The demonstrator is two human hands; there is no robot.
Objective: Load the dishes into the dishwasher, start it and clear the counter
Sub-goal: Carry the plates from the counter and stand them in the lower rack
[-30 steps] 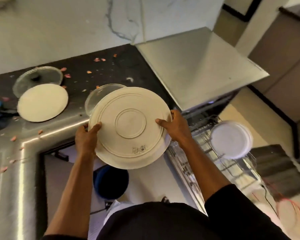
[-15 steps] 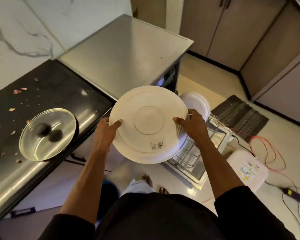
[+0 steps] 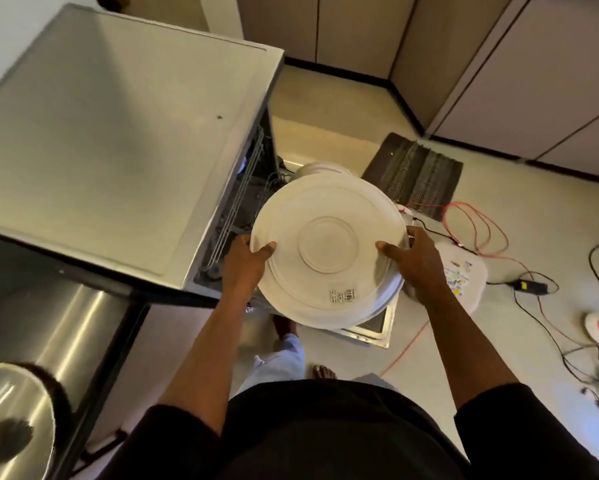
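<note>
You hold the plate (image 3: 329,251) between both hands, its underside turned up towards you and a small label (image 3: 343,295) near its near edge. Your left hand (image 3: 246,268) grips the left rim, thumb curled over onto the underside and the fingers hidden behind it. Your right hand (image 3: 415,261) grips the right rim the same way, thumb on top and fingers out of sight beneath.

The plate hangs in the air over the open front of the dishwasher (image 3: 118,140), whose flat grey top fills the far left. Wire racks (image 3: 242,202) show in the gap just left of the plate. A second pale dish (image 3: 322,168) peeks out just beyond the plate's far edge; whether it stands in a rack cannot be told. A corner of the lowered door (image 3: 377,329) shows below the plate's near right edge.

On the near left, a metal lid (image 3: 10,420) lies on the counter (image 3: 48,323). On the floor to the right are a dark mat (image 3: 415,174), a red cable (image 3: 471,223) and a white device (image 3: 464,278) just beside your right hand.
</note>
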